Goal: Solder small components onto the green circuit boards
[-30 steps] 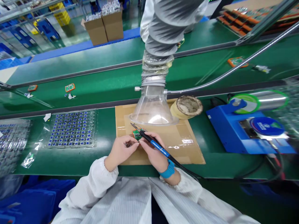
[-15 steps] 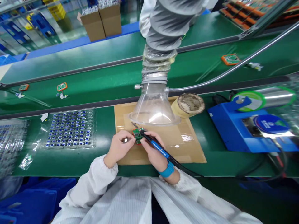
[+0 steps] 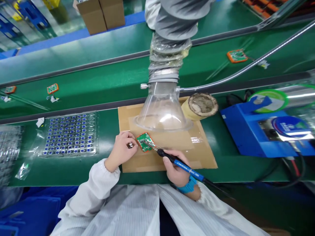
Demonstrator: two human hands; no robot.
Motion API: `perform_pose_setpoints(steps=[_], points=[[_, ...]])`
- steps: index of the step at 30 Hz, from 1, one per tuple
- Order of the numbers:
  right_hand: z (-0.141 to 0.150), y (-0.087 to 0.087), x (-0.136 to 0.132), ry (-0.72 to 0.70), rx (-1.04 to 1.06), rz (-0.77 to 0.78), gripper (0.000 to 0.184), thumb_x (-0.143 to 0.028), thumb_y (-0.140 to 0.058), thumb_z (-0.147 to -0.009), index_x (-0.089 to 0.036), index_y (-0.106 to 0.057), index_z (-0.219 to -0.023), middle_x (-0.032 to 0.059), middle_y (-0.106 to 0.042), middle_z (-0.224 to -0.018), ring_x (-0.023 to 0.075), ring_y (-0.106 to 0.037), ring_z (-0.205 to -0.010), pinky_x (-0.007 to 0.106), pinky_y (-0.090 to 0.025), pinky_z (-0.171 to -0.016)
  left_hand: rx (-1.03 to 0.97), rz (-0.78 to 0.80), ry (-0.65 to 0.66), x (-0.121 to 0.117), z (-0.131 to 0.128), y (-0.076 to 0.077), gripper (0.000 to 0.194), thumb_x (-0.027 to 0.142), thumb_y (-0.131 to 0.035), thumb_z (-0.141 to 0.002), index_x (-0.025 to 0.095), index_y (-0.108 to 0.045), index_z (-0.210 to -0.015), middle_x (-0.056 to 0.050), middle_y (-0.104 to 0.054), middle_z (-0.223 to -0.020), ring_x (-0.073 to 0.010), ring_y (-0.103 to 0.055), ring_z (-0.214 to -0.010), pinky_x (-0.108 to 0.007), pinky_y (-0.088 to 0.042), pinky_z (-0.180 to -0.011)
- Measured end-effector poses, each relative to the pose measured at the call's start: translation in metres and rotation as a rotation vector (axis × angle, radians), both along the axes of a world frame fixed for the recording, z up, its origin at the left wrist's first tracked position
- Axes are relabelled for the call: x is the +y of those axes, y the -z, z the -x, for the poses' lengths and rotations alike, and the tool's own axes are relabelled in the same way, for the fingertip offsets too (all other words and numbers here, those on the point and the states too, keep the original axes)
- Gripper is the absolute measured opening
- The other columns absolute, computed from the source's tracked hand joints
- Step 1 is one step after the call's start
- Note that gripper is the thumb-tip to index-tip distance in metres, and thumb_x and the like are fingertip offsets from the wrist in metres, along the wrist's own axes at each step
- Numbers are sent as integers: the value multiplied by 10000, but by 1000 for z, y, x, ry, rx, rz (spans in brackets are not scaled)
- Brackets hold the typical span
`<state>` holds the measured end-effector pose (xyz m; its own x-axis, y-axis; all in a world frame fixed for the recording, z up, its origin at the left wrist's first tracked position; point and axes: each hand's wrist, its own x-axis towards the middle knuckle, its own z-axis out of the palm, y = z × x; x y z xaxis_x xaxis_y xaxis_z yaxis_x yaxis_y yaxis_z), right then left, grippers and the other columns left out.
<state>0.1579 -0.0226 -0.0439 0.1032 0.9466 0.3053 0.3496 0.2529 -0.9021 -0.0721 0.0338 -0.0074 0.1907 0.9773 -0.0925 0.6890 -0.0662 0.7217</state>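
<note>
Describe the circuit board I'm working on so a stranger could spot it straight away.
Find the clear funnel hood under the grey hose. Just below it in view, over the brown cardboard sheet, is a small green circuit board with orange edges. Similar boards lie farther back; only this one has the soldering iron's tip over it.

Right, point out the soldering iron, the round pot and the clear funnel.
Soldering iron [image 3: 189,169], head view: blue handle.
Round pot [image 3: 189,111], head view: outer wall.
Clear funnel [image 3: 161,109], head view: sloping wall.

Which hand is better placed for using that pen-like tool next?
Probably the right hand: it grips the pen-like tool, tip over the green board. The left hand pinches something small beside the board.
</note>
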Motion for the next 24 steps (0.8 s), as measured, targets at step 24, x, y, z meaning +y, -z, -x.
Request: perform_pose_setpoints(steps=[24], points=[[5, -9, 10, -127, -43, -30, 81, -190, -673, -855, -241, -668, -917, 15, -725, -802, 182, -721, -720, 292, -572, -668, 30, -108, -26, -8, -4, 10, 176, 90, -695, -769, 191, -629, -641, -17, -680, -975, -209, -567, -1043, -405, -377, -948]])
